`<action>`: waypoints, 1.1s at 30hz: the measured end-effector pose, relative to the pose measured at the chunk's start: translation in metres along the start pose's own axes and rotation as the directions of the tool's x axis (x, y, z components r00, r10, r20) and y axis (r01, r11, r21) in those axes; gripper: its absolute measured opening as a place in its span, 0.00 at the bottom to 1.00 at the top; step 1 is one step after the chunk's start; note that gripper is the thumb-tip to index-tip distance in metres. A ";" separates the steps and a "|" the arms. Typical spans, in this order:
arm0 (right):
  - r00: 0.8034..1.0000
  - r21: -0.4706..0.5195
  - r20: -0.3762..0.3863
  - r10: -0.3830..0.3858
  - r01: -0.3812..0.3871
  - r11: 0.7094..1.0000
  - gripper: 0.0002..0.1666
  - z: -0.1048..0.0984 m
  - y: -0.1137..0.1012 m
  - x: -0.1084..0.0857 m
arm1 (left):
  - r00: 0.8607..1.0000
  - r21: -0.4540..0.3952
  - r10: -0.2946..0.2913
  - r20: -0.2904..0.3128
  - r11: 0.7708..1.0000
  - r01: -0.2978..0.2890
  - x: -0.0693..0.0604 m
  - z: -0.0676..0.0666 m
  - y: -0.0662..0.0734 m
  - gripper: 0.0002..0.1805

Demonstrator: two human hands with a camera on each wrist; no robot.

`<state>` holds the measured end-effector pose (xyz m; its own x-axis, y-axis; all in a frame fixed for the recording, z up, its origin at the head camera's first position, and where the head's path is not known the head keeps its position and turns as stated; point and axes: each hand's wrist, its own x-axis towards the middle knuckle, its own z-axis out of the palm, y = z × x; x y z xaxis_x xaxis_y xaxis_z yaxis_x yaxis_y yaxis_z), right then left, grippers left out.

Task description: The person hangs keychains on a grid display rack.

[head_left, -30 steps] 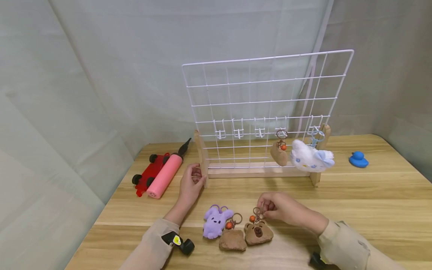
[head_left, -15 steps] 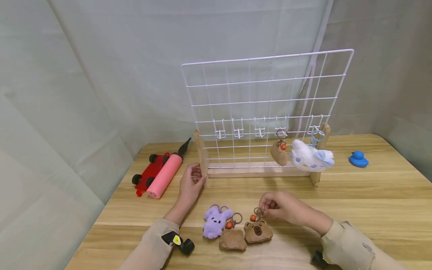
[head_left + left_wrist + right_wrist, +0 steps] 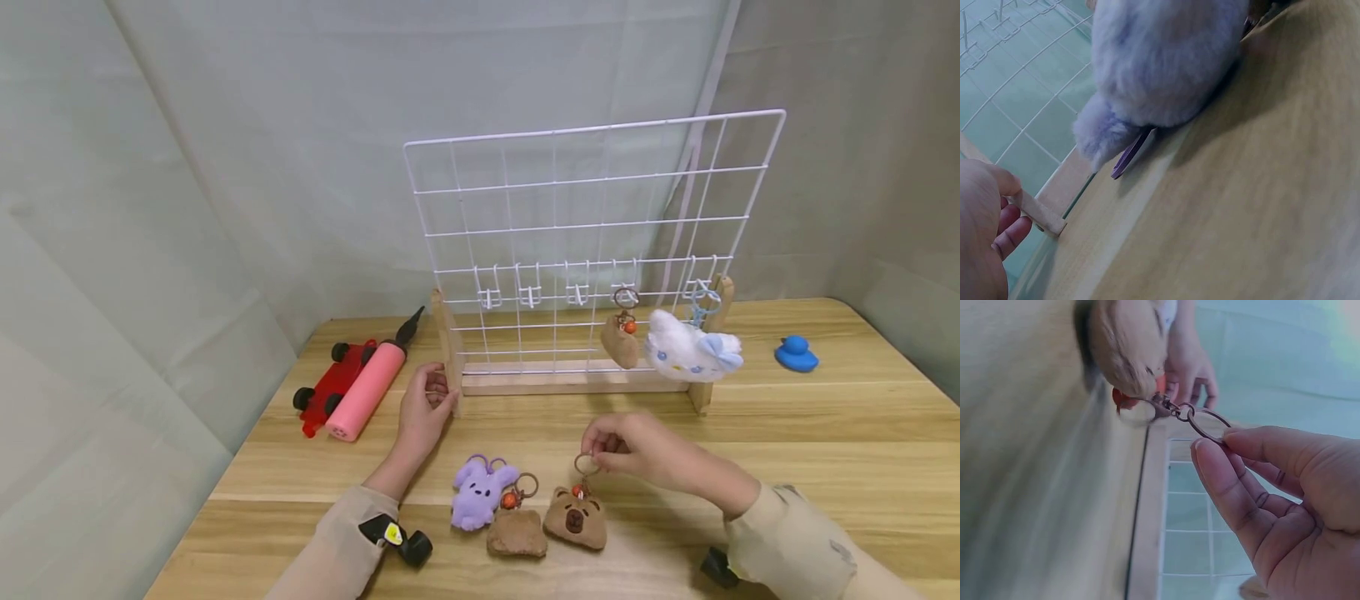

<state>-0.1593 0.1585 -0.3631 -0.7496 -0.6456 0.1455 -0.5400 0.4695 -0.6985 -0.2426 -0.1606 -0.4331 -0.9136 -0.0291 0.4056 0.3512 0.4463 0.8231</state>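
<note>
Between thumb and index finger, my right hand pinches the metal ring of a brown plush bear keychain. The bear's face points up toward the head camera, and an orange bead sits under the ring. At the rack's left end, my left hand holds the wooden side post, thumb on the near side. Left of the bear lie another brown plush keychain, face hidden, and a purple plush bunny keychain. The bunny looms large in the left wrist view.
A white wire grid rack carries several hooks. From its right side hang a brown plush keychain and a white plush cat keychain. A pink pump and red toy car lie left; a blue duck sits right.
My right hand has moved up and slightly right, drawing the bear keychain's ring upward and tilting the bear. The left hand has stayed on the post.
</note>
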 end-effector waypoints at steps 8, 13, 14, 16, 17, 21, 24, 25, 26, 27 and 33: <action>1.000 -0.057 -0.002 -0.002 0.002 0.998 0.03 -0.020 -0.016 0.000 | 1.000 0.003 0.005 0.003 1.000 -0.005 0.000 0.000 0.000 0.23; 0.999 -0.105 -0.031 -0.019 0.016 0.994 0.04 -0.032 -0.024 0.003 | 1.000 -0.008 0.011 0.003 1.000 -0.011 0.000 0.000 0.001 0.23; 0.999 -0.119 -0.040 -0.021 0.017 0.993 0.04 -0.035 -0.025 0.004 | 1.000 -0.010 0.011 0.003 1.000 -0.011 0.000 0.000 0.001 0.23; 0.997 -0.148 -0.063 -0.031 0.022 0.989 0.05 -0.039 -0.028 0.005 | 1.000 -0.012 0.011 0.004 1.000 -0.011 0.000 0.000 0.001 0.23; 0.997 -0.158 -0.070 -0.029 0.018 0.987 0.05 -0.042 -0.029 0.006 | 1.000 -0.012 0.011 0.004 1.000 -0.011 0.000 -0.001 0.001 0.23; 0.996 -0.176 -0.088 -0.021 0.005 0.984 0.05 -0.052 -0.035 0.008 | 1.000 -0.004 0.004 0.006 1.000 -0.004 0.000 -0.001 0.001 0.23; 0.995 -0.189 -0.094 -0.021 0.003 0.982 0.06 -0.059 -0.040 0.011 | 1.000 0.002 -0.003 0.009 1.000 0.003 0.001 -0.002 0.001 0.23; 0.995 -0.196 -0.095 -0.021 0.002 0.981 0.06 -0.061 -0.041 0.011 | 1.000 0.006 -0.003 0.010 1.000 0.003 0.001 -0.002 0.001 0.23; 0.995 -0.206 -0.099 -0.020 -0.001 0.979 0.06 -0.064 -0.043 0.012 | 1.000 0.005 -0.003 0.012 1.000 0.003 0.001 -0.002 0.000 0.23; 0.994 -0.222 -0.104 -0.020 -0.003 0.975 0.06 -0.066 -0.044 0.013 | 1.000 0.004 -0.004 0.012 1.000 0.004 0.001 -0.002 0.001 0.23; 0.992 -0.292 -0.128 -0.019 -0.019 0.956 0.06 -0.080 -0.051 0.020 | 1.000 -0.013 -0.002 0.014 1.000 0.002 0.000 -0.001 0.001 0.23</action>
<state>-0.1772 0.1692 -0.2686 -0.7820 -0.5721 0.2472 -0.6136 0.6373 -0.4662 -0.2424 -0.1614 -0.4317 -0.9171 -0.0173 0.3982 0.3517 0.4349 0.8289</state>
